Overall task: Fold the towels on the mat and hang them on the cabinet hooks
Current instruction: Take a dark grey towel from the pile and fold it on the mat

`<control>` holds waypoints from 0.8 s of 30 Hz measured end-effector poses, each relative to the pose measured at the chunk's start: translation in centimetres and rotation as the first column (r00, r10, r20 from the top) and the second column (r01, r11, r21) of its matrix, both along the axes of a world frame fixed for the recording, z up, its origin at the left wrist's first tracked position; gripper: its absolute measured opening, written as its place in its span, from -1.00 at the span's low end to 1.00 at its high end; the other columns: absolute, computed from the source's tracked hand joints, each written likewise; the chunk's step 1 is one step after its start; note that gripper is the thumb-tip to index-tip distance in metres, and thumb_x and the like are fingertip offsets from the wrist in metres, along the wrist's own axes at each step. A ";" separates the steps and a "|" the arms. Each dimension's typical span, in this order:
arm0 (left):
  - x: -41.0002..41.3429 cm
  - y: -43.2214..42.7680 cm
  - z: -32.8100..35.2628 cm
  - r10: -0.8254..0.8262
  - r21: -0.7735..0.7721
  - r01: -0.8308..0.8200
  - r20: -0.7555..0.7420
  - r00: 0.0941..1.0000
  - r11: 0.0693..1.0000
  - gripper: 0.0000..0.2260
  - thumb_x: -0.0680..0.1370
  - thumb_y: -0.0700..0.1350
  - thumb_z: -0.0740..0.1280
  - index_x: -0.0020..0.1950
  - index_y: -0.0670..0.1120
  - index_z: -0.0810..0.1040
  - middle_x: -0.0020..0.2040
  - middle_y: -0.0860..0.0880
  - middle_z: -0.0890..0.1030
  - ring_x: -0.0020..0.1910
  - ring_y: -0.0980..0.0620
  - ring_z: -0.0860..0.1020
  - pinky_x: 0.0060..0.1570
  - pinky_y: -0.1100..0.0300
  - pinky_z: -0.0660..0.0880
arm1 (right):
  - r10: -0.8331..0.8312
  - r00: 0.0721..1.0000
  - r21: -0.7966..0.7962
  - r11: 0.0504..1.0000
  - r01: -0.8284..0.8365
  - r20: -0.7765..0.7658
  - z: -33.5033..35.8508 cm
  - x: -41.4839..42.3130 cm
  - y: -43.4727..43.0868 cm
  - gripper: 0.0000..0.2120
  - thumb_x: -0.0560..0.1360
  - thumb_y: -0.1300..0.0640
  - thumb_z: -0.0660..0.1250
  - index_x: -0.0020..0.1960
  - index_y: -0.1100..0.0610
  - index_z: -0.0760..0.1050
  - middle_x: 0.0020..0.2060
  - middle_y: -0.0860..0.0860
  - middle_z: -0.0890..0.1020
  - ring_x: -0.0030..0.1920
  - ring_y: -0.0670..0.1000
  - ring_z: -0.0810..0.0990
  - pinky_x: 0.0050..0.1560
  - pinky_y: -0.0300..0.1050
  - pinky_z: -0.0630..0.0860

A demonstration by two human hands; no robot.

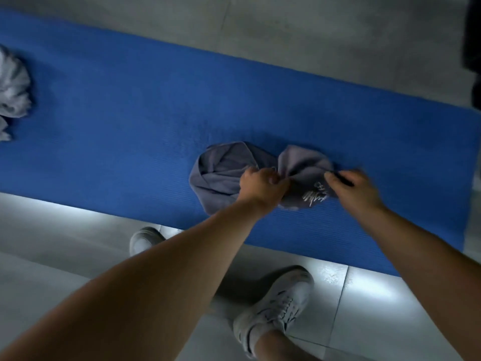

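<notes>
A crumpled grey towel (223, 170) with white embroidery lies on the blue mat (117, 121), near the mat's front edge. My left hand (263, 187) grips a bunch of the towel at its middle, fingers curled round the cloth. My right hand (351, 188) pinches the towel's right edge beside the embroidery. A second, paler grey towel (13, 92) lies bunched at the far left of the mat, cut off by the frame. No cabinet or hooks are in view.
The mat lies on a grey tiled floor (65, 243). My two feet in pale sneakers (276, 306) stand just in front of the mat. A dark object (472, 48) stands at the upper right edge.
</notes>
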State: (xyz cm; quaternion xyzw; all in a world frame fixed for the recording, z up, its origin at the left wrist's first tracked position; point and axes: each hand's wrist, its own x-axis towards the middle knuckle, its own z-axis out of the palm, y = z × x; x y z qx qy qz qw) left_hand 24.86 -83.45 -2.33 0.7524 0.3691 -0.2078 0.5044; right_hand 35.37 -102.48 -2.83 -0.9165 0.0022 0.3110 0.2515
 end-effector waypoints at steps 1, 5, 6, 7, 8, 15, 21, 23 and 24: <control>-0.2 0.7 -2.4 -0.003 0.100 0.008 -0.052 0.999 0.995 -0.57 0.50 0.23 0.13 -0.12 -0.06 0.63 0.01 -0.19 0.60 0.09 -0.17 0.54 0.06 0.01 0.48 | 0.050 0.998 -0.094 0.994 -0.053 -0.035 -2.1 0.3 0.1 -0.39 0.41 -0.43 0.13 0.05 0.03 0.62 0.13 0.12 0.54 0.17 0.18 0.53 0.17 0.03 0.49; -1.7 6.4 -8.6 0.181 0.339 -0.098 -0.223 0.958 0.936 -0.60 0.53 0.09 0.23 0.29 -0.07 0.55 0.33 -0.21 0.43 0.34 -0.27 0.37 0.31 -0.13 0.40 | 0.179 0.968 -0.192 0.971 -0.145 0.178 -6.7 -1.2 5.0 -0.63 0.64 -0.11 0.13 0.23 0.07 0.58 0.41 0.06 0.42 0.43 0.15 0.31 0.37 -0.10 0.25; -2.0 8.2 -9.6 0.209 0.381 -0.109 -0.232 0.950 0.918 -0.60 0.54 0.03 0.24 0.33 -0.09 0.52 0.34 -0.21 0.41 0.35 -0.27 0.34 0.34 -0.13 0.36 | 0.200 0.959 -0.101 0.978 -0.183 0.201 -7.6 -1.8 7.2 -0.69 0.64 -0.05 0.17 0.18 0.08 0.59 0.34 0.02 0.48 0.36 0.10 0.40 0.24 -0.20 0.26; -2.3 9.8 -10.7 0.238 0.409 -0.130 -0.226 0.945 0.903 -0.62 0.55 -0.01 0.25 0.33 -0.10 0.51 0.34 -0.22 0.40 0.35 -0.27 0.33 0.34 -0.12 0.35 | 0.244 0.949 -0.005 0.969 -0.249 0.200 -8.6 -2.3 9.5 -0.75 0.63 -0.01 0.22 0.13 0.09 0.60 0.22 0.00 0.53 0.25 0.07 0.48 0.15 -0.22 0.31; -2.8 11.1 -11.7 0.263 0.418 -0.154 -0.217 0.940 0.895 -0.64 0.57 -0.01 0.26 0.32 -0.12 0.51 0.33 -0.22 0.40 0.36 -0.27 0.33 0.34 -0.12 0.34 | 0.309 0.930 0.073 0.942 -0.328 0.196 -9.9 -2.8 11.5 -0.79 0.61 0.01 0.25 0.07 0.07 0.61 0.11 -0.01 0.57 0.15 0.05 0.53 0.10 -0.19 0.38; -5.3 14.8 -15.6 0.251 0.335 -0.184 -0.168 0.953 0.924 -0.77 0.52 0.03 0.37 0.09 -0.07 0.55 0.03 -0.13 0.66 0.10 -0.19 0.60 -0.01 0.07 0.49 | 0.531 0.783 0.128 0.795 -0.593 0.324 -16.4 -1.9 22.8 -0.83 0.55 0.00 0.34 0.04 0.05 0.64 0.01 0.00 0.64 0.09 0.10 0.56 0.15 -0.04 0.48; -7.3 14.4 -17.5 0.171 0.222 -0.173 0.028 0.985 0.959 -0.70 0.53 0.16 0.32 -0.38 0.11 0.48 -0.25 0.03 0.52 -0.12 -0.02 0.54 -0.10 0.16 0.44 | 0.719 0.655 -0.067 0.684 -0.727 0.234 -18.0 0.1 27.6 -0.73 0.44 -0.23 0.43 0.01 -0.08 0.64 0.04 0.01 0.58 0.16 0.11 0.53 0.20 0.00 0.47; -7.9 14.3 -17.4 0.255 0.146 -0.267 0.096 0.962 0.952 -0.72 0.59 0.00 0.34 -0.33 0.08 0.58 -0.27 0.04 0.56 -0.23 0.14 0.53 -0.15 0.26 0.40 | 0.786 0.600 -0.052 0.612 -0.789 0.147 -17.5 0.8 28.1 -0.74 0.40 -0.23 0.48 -0.03 -0.10 0.64 -0.01 -0.02 0.52 0.12 0.07 0.55 0.19 -0.01 0.48; -8.0 14.3 -17.1 0.286 0.103 -0.297 0.112 0.952 0.949 -0.75 0.59 -0.05 0.35 -0.29 0.02 0.62 -0.29 0.06 0.57 -0.31 0.22 0.51 -0.21 0.32 0.39 | 0.826 0.551 -0.077 0.560 -0.825 0.117 -17.3 1.0 28.2 -0.76 0.40 -0.24 0.48 -0.06 -0.12 0.63 -0.03 -0.04 0.50 0.11 0.06 0.56 0.20 0.00 0.48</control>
